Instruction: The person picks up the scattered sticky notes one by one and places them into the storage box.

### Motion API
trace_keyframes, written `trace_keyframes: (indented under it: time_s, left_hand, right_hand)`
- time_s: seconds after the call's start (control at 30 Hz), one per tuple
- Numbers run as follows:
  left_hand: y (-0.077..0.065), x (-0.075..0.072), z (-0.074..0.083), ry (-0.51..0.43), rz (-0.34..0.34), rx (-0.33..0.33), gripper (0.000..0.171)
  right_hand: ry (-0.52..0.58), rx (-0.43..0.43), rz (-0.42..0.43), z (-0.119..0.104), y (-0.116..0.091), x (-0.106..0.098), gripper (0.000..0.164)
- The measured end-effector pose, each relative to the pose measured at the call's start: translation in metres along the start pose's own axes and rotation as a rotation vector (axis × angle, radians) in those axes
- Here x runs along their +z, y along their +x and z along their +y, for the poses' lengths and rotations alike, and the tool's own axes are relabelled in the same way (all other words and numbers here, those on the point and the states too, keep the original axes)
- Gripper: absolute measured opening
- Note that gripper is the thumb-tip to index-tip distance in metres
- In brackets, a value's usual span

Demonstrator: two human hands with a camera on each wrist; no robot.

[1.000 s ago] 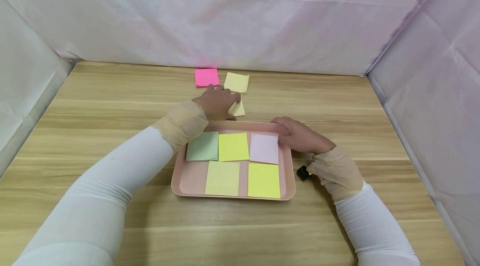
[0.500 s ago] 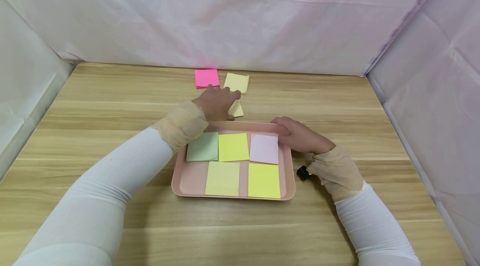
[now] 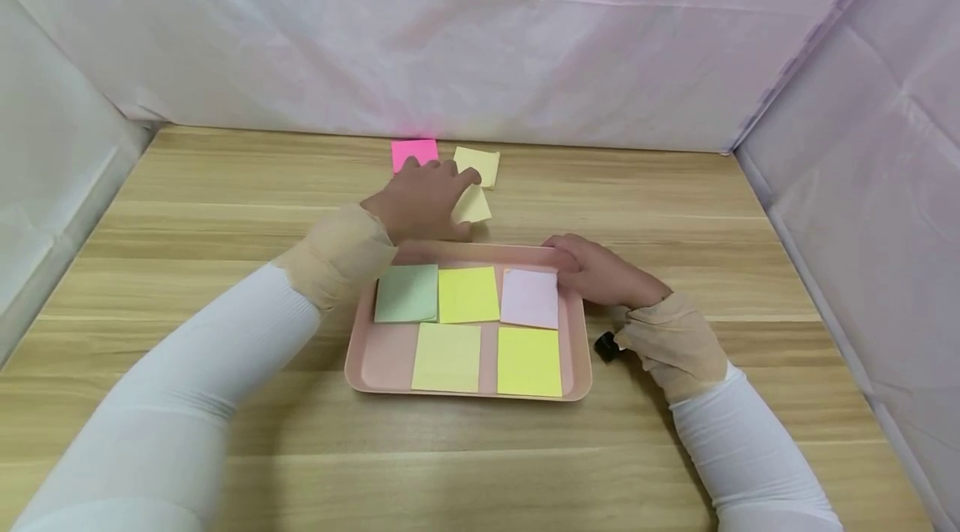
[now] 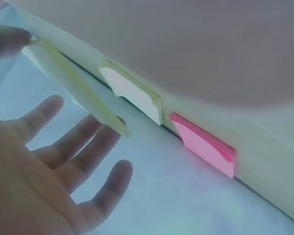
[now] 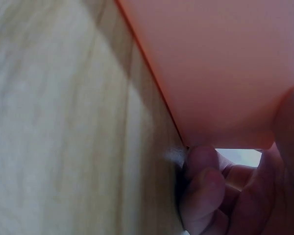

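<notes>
My left hand (image 3: 423,200) reaches past the tray's far edge and pinches a pale yellow sticky-note pad (image 3: 474,205). In the left wrist view the thumb is on one edge of that pad (image 4: 71,85) and the fingertips are at the other, with the pad off the table. My right hand (image 3: 606,272) grips the far right corner of the pink tray (image 3: 386,357); its curled fingers (image 5: 206,191) show under the corner in the right wrist view. Inside the tray lie a green pad (image 3: 407,294), a lilac pad (image 3: 529,298) and several yellow ones.
Beyond the left hand lie a pink pad (image 3: 415,151) and another pale yellow pad (image 3: 480,165), near the back curtain (image 3: 480,57). A small black object (image 3: 607,346) is by the right wrist. White sheets enclose the wooden table (image 3: 675,207) at back and sides.
My left hand has shifted slightly left and away from me, and the pale yellow pad has risen and tilted with it. The right hand stays on the tray corner.
</notes>
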State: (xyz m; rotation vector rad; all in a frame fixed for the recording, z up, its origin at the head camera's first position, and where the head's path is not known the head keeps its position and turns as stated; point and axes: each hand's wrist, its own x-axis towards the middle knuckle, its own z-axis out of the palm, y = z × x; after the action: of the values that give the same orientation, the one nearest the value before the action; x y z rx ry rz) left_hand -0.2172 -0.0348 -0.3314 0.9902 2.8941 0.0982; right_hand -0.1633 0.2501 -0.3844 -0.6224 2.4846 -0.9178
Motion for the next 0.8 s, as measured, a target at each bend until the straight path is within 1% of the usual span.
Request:
trace_keyframes:
  time_s: [0.17, 0.33, 0.47, 0.53, 0.63, 0.8]
  left_hand:
    - [-0.015, 0.002, 0.002, 0.019, 0.042, 0.035, 0.074]
    - [-0.030, 0.005, 0.003, 0.056, 0.046, 0.067, 0.070]
    - [-0.043, 0.008, 0.005, 0.082, 0.069, 0.099, 0.069]
    - [-0.050, 0.009, 0.005, 0.080, 0.064, 0.107, 0.070]
    - [-0.062, 0.012, 0.004, 0.068, 0.036, 0.106, 0.070]
    - [-0.075, 0.013, 0.004, 0.053, 0.051, 0.116, 0.070]
  right_hand:
    - [-0.002, 0.005, 0.000, 0.001, 0.000, 0.001, 0.038]
    - [-0.015, -0.004, -0.003, 0.002, 0.000, 0.001, 0.038]
    - [-0.023, -0.005, 0.000, 0.002, 0.001, 0.001, 0.039]
    - [-0.023, -0.004, 0.001, 0.002, 0.001, 0.001, 0.040]
    - [-0.021, -0.004, -0.002, 0.003, 0.001, 0.001, 0.041]
    - [-0.011, 0.008, -0.005, 0.003, 0.000, 0.000, 0.041]
